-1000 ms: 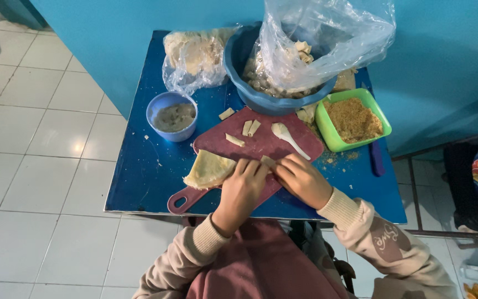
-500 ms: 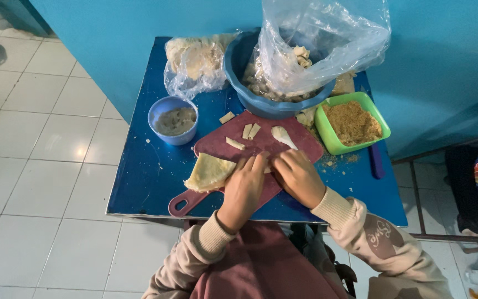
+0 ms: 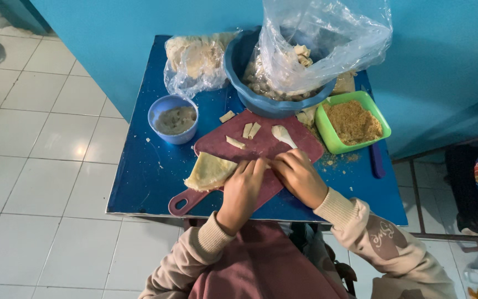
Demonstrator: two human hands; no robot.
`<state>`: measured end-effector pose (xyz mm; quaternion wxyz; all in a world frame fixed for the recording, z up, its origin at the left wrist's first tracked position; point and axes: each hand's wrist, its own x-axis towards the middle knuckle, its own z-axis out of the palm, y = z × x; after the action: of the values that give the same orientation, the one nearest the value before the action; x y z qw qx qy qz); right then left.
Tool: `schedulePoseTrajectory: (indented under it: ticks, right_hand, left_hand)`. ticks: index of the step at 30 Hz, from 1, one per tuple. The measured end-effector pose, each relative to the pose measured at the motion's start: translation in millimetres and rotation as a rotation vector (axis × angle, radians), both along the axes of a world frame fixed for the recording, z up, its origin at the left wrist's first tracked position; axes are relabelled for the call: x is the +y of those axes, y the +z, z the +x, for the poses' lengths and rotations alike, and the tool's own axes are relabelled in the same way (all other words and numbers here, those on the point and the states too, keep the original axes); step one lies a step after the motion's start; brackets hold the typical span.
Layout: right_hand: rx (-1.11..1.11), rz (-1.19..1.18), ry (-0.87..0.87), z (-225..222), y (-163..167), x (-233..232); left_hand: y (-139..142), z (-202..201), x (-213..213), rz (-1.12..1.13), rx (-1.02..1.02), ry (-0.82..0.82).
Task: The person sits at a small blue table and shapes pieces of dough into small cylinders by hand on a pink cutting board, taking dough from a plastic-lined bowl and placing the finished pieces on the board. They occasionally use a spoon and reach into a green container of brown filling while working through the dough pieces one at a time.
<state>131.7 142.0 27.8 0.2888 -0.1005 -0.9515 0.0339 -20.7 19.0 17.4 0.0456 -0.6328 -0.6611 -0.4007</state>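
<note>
Little had moved — both hands, left hand (image 3: 243, 185) and right hand (image 3: 297, 174), pinched the soft, tearable wrapper (image 3: 210, 170) edge on the board (image 3: 261, 149).

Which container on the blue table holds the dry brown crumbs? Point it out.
The green square tub at the right, beside the dark red cutting board. The small round blue bowl at the left holds a grey paste, and the big blue bowl holds a clear bag.

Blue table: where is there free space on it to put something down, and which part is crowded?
The blue table is bare along its left side, below the small blue bowl and left of the red cutting board. A narrower bare strip lies under the green tray, right of the right hand. The back is crowded: plastic bags, the big blue basin and the tray.
</note>
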Motion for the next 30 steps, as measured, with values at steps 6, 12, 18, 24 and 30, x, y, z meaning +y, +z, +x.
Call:
schedulePoseTrajectory:
  ticks: [6,12,18,24,30]
  right_hand:
    - [-0.037,-0.018,-0.042,-8,-2,9]
    - [-0.010,0.278,-0.020,-9,-2,5]
    - [-0.041,0.407,-0.077,-8,-6,2]
    - [-0.024,0.290,-0.032,-16,-4,10]
    - [-0.026,0.251,-0.051,-21,5,8]
  left_hand:
    - [-4,3,5,0.012,0.096,0.055]
    - [-14,1,8,0.067,0.168,0.077]
    - [-5,4,5,0.024,0.203,0.111]
    - [30,1,-24,0.118,0.096,0.018]
    - [54,-31,-49,0.101,0.068,0.252]
